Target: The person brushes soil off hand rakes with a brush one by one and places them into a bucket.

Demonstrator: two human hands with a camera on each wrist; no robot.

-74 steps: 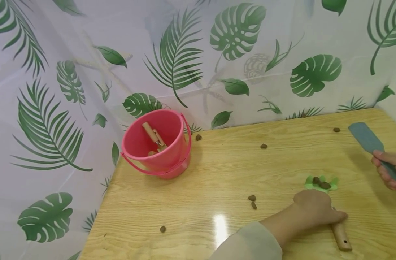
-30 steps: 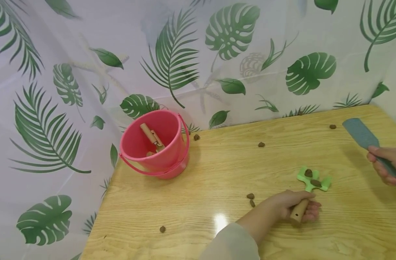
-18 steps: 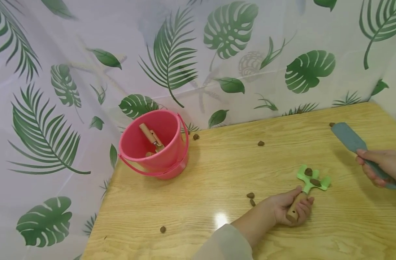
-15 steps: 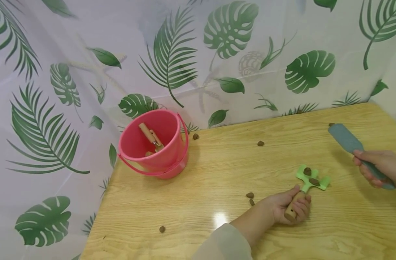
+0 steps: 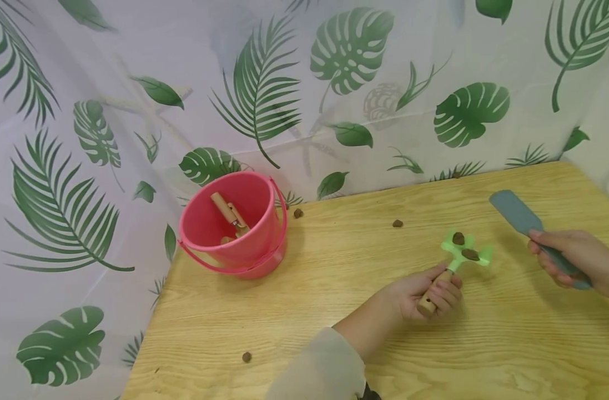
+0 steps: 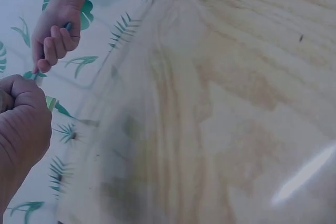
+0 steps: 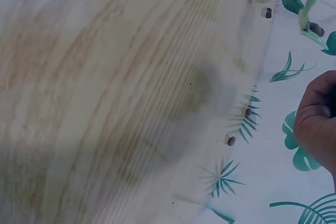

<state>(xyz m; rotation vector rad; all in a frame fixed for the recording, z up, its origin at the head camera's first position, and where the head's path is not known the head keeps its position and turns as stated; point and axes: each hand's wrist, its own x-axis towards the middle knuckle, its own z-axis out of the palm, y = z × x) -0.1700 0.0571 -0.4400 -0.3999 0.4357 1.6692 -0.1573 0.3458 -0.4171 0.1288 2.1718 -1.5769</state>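
My left hand (image 5: pixel 415 290) grips the wooden handle of a small green garden rake (image 5: pixel 455 260), palm turned up. Two brown stones, a rounder one (image 5: pixel 458 238) and a longer one (image 5: pixel 470 254), lie on its tines, held up above the tabletop. To the right, my right hand (image 5: pixel 579 256) holds a flat grey-blue spatula (image 5: pixel 515 211), its blade pointing up and left. In the right wrist view the green rake (image 7: pixel 312 4) carries a stone (image 7: pixel 316 28) near the top right corner. Both hands, left (image 6: pixel 23 121) and right (image 6: pixel 59 39), show in the left wrist view.
A pink bucket (image 5: pixel 256 253) with wooden-handled tools (image 5: pixel 225 208) inside stands at the back left of the wooden table (image 5: pixel 334 261). Loose stones lie at the back (image 5: pixel 397 224), beside the bucket (image 5: pixel 298 213) and at the front left (image 5: pixel 246 357). A leaf-printed cloth hangs behind.
My left hand has turned palm up around the rake handle and lifted the rake with both stones, moving left. My right hand has come left with the spatula.
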